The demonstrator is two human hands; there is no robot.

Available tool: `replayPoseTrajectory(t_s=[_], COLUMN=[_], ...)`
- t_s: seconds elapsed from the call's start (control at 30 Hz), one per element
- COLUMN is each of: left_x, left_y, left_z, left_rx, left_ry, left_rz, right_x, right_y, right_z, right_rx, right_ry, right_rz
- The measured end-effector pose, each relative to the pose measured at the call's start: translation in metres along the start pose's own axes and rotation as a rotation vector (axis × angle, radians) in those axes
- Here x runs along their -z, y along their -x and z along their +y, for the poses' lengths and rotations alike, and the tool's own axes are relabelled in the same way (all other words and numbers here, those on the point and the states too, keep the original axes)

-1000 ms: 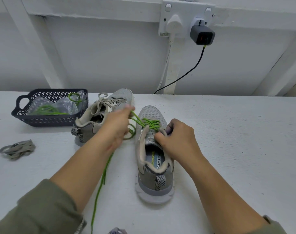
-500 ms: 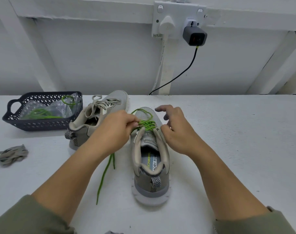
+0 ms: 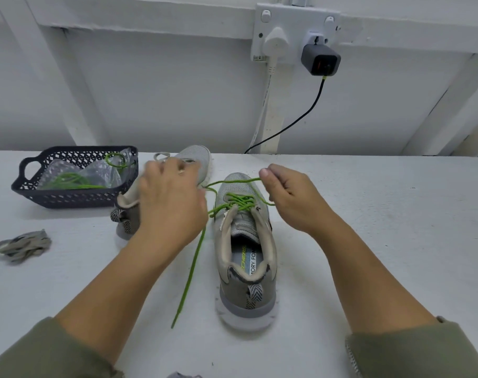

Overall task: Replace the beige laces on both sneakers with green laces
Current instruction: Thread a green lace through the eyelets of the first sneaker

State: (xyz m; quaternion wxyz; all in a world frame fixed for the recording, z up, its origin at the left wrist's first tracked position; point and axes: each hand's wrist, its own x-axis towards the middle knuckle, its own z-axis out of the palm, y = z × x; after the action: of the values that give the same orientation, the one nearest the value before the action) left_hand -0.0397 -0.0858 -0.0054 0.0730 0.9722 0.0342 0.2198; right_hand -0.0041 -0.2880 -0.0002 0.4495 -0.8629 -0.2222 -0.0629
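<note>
A grey sneaker [image 3: 246, 249] stands heel toward me in the middle of the table, with a green lace [image 3: 239, 200] crossed through its front eyelets. My right hand [image 3: 289, 199] pinches a strand of that lace above the toe. My left hand [image 3: 172, 203] hovers left of the shoe; the lace runs from under its fingers, and one loose end [image 3: 190, 271] trails down the table. Whether it grips the lace is hidden. Behind my left hand lies the second sneaker [image 3: 194, 159], still with beige laces.
A dark basket [image 3: 27, 184] at the back left holds plastic wrap and more green lace. A pile of removed beige lace [image 3: 22, 245] lies at the left edge. A wall socket [image 3: 295, 34] with a charger and black cable is behind the table.
Both hands rose and moved apart, drawing the green lace out across the toe. My right hand, open half a second ago, now pinches a strand.
</note>
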Motion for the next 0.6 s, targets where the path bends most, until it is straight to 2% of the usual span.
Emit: replayPoseTrajectory(t_s=[0.07,0.1,0.2,0.3,0.37,0.43,0.5,0.57,0.6], left_x=[-0.003,-0.005,-0.007,-0.003,-0.002,-0.003,0.001,0.007,0.011], left_y=[-0.003,-0.005,-0.006,-0.008,-0.009,-0.011,-0.015,-0.018,-0.018], left_z=[0.008,0.009,0.001,0.007,0.014,0.009,-0.006,-0.020,-0.021], left_rx=[-0.208,-0.250,-0.228,-0.331,-0.366,-0.301,-0.086,0.152,0.208], left_ry=[0.207,0.266,0.301,0.368,0.372,0.332,0.190,0.014,-0.054], left_rz=[-0.047,-0.049,0.067,-0.103,-0.129,-0.018,0.078,0.053,0.018], right_x=[-0.003,-0.002,0.006,0.009,0.009,0.013,0.019,0.021,0.019], right_y=[0.000,0.001,0.004,0.004,0.004,0.004,0.005,0.007,0.008], right_z=[-0.007,-0.010,-0.013,-0.018,-0.022,-0.022,-0.016,-0.009,-0.007], right_rx=[0.032,0.045,0.047,0.035,0.058,0.046,-0.001,-0.050,-0.067], right_ry=[0.045,0.049,0.071,0.081,0.062,0.051,0.053,0.083,0.095], right_rz=[-0.018,-0.009,0.000,-0.044,-0.030,-0.005,-0.003,-0.039,-0.066])
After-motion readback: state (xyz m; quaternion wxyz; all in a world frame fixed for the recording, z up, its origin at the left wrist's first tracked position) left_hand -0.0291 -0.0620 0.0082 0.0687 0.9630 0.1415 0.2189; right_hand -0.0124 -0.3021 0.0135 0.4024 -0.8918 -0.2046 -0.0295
